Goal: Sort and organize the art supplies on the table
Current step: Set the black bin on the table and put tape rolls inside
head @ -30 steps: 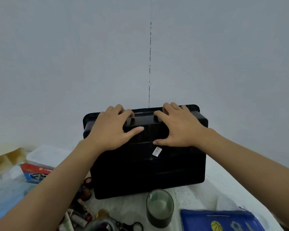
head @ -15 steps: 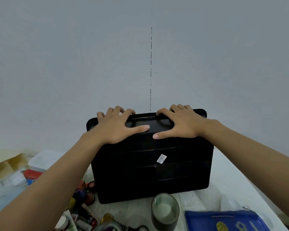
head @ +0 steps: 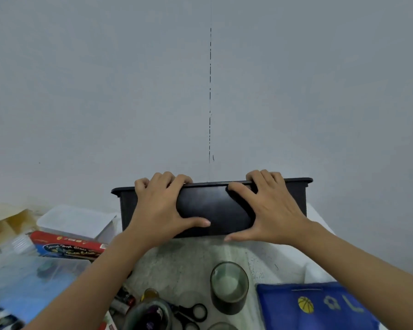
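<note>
we grip the black bin on the table with left hand and right hand, fingers hooked over its rim, thumbs bracing its wall, probably to steady it.

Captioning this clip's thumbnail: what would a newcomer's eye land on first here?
The black bin at the far middle of the table, against the grey wall, with the left hand and right hand gripping its top rim. Next come the blue pouch at the near right and the round glass jar just left of it.
</note>
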`<state>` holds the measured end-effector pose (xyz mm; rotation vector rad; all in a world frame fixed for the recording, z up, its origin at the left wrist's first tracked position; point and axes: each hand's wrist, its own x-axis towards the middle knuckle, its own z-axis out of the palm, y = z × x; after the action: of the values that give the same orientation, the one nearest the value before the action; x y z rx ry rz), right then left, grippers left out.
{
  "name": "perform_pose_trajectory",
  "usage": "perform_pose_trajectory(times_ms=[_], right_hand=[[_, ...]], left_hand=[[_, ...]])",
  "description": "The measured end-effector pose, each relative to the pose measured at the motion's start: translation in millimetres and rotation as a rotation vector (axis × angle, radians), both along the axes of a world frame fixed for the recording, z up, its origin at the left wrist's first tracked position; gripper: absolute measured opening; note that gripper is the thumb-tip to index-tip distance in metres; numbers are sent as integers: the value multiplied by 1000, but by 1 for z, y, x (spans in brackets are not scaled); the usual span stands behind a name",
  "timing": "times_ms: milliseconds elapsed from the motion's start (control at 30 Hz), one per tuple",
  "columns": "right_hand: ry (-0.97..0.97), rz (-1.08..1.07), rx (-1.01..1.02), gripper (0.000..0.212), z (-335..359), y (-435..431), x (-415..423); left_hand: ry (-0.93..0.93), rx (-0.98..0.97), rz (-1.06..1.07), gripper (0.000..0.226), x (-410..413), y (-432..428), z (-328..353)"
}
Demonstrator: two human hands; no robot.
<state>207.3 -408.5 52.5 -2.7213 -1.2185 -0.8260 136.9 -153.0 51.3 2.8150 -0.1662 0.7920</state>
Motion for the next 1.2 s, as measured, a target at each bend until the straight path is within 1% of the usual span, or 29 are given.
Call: perform_pose_trajectory(times_ms=[100, 167, 233, 267, 333, 400, 500, 567, 633, 700, 767, 833, 933, 967, 1067, 1200], right_hand=[[-20, 26, -2, 97, -11, -8, -9], [-35, 72, -10, 81, -23, -13, -16], [-54, 123, -29, 64, -42, -18, -21], [-63, 134, -29, 60, -53, -20, -22], [-67, 137, -1, 54, -70, -26, -21], [-49, 129, 22, 53, -83, -31, -20], [-40, 126, 72, 53, -95, -36, -23], [-59, 151, 146, 40, -97, -39, -32], [-44, 242, 180, 26, -98, -41, -43], [75, 350, 118, 19, -100, -40, -51], [211, 405, 32, 16, -107, -39, -55], [316, 422, -25, 18, -119, -37, -55], [414, 422, -145, 30, -138, -34, -56], [445, 421, -165, 29, -142, -33, -58], [528, 416, -112, 19, -143, -32, -59], [618, 376, 43, 19, -128, -41, -64]], left_hand=[[-78, 49, 36, 83, -15, -8, -18], [-56, 75, 55, 75, -21, -10, -30], [-25, 56, 39, 55, -24, -11, -45], [-20, 51, 26, 44, -25, -12, -53], [-24, 53, 8, 24, -26, -16, -68], [2, 29, 13, 16, -27, -23, -78], [27, 16, 48, 14, -29, -26, -85], [34, 8, 54, 12, -27, -24, -83], [48, -18, 38, 10, -24, -22, -79], [54, -22, 16, 10, -21, -21, -75], [58, -24, -10, 12, -18, -22, -72], [65, -26, -21, 12, -18, -22, -72], [58, -17, -28, 14, -18, -20, -74], [58, -20, -29, 14, -18, -19, -75], [49, -33, -38, 14, -20, -19, -75], [71, -57, -71, 13, -22, -19, -81]])
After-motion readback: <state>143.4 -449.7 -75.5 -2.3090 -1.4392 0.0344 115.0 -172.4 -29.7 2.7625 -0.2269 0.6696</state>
